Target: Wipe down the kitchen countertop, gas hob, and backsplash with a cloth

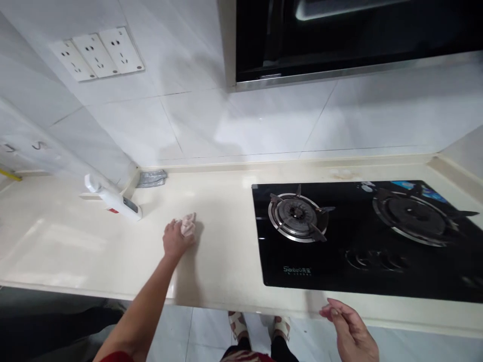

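My left hand (176,240) is closed around a crumpled pale pink cloth (187,224) and rests with it on the cream countertop (222,251), left of the black gas hob (328,274). Part of the cloth is hidden under the fingers. Near the counter's front edge, below the hob, my right hand (352,329) hangs in the air. Its fingers are loosely curled with a gap beside the thumb, and I see nothing held in it.
A white bottle (115,200) lies on the counter at left, and a grey folded packet (151,178) is in the back corner. The hob has two burners with raised pan supports (298,216). A dark range hood (339,45) overhangs it. Wall sockets (100,54) are at upper left.
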The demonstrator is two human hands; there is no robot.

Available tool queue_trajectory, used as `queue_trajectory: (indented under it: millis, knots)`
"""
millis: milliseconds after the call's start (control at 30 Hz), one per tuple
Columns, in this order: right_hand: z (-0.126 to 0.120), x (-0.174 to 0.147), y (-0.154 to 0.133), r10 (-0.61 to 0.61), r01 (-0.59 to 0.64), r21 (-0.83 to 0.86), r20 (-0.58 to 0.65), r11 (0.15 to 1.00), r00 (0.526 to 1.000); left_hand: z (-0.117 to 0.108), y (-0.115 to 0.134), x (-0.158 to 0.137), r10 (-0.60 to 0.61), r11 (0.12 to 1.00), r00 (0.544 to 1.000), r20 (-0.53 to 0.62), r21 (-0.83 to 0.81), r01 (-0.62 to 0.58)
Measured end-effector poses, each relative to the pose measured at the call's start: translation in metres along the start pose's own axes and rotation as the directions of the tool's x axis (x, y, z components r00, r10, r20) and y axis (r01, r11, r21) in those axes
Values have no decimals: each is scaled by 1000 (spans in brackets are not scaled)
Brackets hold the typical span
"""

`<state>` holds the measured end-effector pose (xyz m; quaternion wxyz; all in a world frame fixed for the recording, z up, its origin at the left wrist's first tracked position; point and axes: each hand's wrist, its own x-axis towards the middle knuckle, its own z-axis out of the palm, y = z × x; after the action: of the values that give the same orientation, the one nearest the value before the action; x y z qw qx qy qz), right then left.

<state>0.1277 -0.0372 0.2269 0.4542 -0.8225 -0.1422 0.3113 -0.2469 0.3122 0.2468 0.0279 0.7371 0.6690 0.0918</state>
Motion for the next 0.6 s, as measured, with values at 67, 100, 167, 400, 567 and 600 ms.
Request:
queue_trajectory:
  millis: [67,100,167,400,567,600]
  knots:
    - [-12,-5,7,20,-19,20,-45,1000,999,-6,3,17,-37,999,999,40,9,36]
    - [-17,-7,9,21,-19,32,-70,999,997,-7,8,17,-39,999,998,48,12,39]
    - [-25,-10,13,3,4,64,-115,998,993,-7,26,0,-9,1000,998,64,12,9]
    - [-36,9,0,-84,85,112,-7,990,996,13,136,-157,409,892,911,53,-233,-387]
    - [-71,37,-8,-152,143,119,75,983,985,4,201,-184,313,775,940,-133,-536,-334]
    - [-80,42,-7,-150,141,126,59,982,987,0,211,-179,279,773,943,-183,-540,-334]
